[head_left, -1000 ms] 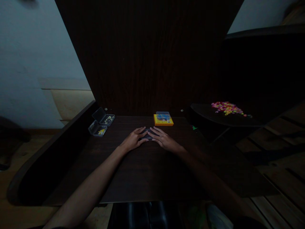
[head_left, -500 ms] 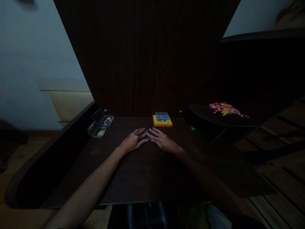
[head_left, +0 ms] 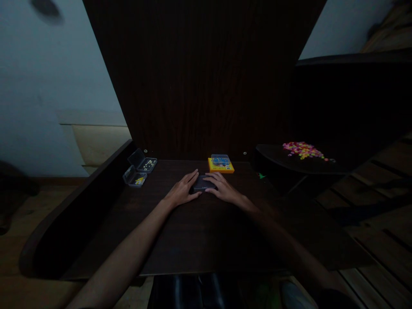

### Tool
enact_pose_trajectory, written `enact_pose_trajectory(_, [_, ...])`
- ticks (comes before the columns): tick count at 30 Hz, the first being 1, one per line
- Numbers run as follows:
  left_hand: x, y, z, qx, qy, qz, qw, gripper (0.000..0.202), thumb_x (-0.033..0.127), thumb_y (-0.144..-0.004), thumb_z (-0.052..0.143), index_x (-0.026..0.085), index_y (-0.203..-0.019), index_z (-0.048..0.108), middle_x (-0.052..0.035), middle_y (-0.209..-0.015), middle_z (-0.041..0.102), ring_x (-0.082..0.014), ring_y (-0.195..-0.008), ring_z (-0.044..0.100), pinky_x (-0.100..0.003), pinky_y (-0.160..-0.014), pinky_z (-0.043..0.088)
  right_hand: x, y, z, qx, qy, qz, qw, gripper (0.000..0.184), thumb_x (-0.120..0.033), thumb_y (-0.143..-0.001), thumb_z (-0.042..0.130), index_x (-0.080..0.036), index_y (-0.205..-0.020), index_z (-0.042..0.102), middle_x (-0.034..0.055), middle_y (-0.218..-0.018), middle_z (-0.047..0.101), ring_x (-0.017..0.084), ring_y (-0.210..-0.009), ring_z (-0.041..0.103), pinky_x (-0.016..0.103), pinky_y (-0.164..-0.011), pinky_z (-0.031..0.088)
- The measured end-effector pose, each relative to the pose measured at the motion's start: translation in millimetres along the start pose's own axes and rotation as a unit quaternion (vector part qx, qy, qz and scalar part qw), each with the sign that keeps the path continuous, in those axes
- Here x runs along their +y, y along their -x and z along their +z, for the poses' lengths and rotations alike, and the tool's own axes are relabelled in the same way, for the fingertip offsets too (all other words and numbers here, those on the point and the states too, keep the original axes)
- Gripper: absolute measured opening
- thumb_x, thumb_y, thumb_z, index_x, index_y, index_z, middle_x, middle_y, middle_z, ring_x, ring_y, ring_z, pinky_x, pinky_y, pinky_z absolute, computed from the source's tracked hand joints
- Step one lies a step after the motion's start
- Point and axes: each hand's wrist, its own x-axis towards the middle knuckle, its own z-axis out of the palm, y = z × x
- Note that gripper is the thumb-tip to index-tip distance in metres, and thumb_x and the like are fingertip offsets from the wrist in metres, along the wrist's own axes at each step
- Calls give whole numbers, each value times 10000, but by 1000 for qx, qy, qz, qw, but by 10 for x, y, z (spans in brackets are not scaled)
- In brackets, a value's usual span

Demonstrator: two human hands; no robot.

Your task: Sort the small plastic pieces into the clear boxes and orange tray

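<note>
A small dark flat case (head_left: pixel 203 183) with faint lettering along its near edge lies on the brown desk (head_left: pixel 193 236). My left hand (head_left: pixel 183 189) rests at the case's left side, fingers stretched out and thumb apart. From the right, my right hand (head_left: pixel 222 188) reaches over the case, its spread fingers covering the right end and its thumb near the front edge. Neither hand is closed round the case. Just beyond my right hand, a clear-lidded box with blue contents (head_left: pixel 220 160) sits on a yellow box (head_left: pixel 229 169).
Two clear cases stand open at left, one with pale small pieces (head_left: pixel 149 164), one with yellow pieces (head_left: pixel 139 181). Colourful beads (head_left: pixel 304 150) are heaped on the right-hand shelf (head_left: pixel 277 161). A green scrap (head_left: pixel 261 176) lies below it. A raised side panel (head_left: pixel 80 214) borders the desk's left.
My hands have moved apart, uncovering more of the dark case between them. My left fingers have drawn off its top toward the left side. The view has shifted slightly.
</note>
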Motion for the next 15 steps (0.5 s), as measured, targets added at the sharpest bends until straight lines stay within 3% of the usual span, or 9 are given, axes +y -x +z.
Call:
enact_pose_trajectory(5, [24, -9, -31, 28, -11, -40, 999, 779, 447, -868, 572, 147, -1496, 222, -168, -1557, 272, -284, -1423, 314, -450, -1138, 361, 206, -83, -315, 47, 17, 14, 999, 389, -376, -903, 584, -253, -1272, 581, 102, -1342, 541, 269, -1274, 453, 539, -1084, 348])
enact_pose_trajectory(10, [-14, -24, -48, 75, -21, -67, 995, 588, 358, -899, 518, 151, -1424, 351, -159, -1466, 419, -275, -1341, 423, -472, -1106, 400, 643, -191, -686, 95, 59, 57, 992, 386, -390, -885, 577, -256, -1246, 602, 102, -1343, 553, 294, -1247, 468, 559, -1050, 374])
enact_pose_trajectory(15, [-7, -20, -65, 84, -30, -74, 993, 475, 346, -906, 499, 146, -1335, 456, -150, -1384, 491, -275, -1287, 465, -467, -1089, 422, 1021, -263, -830, 89, 98, 77, 988, 388, -385, -865, 584, -229, -1218, 622, 118, -1307, 581, 297, -1218, 496, 557, -1030, 393])
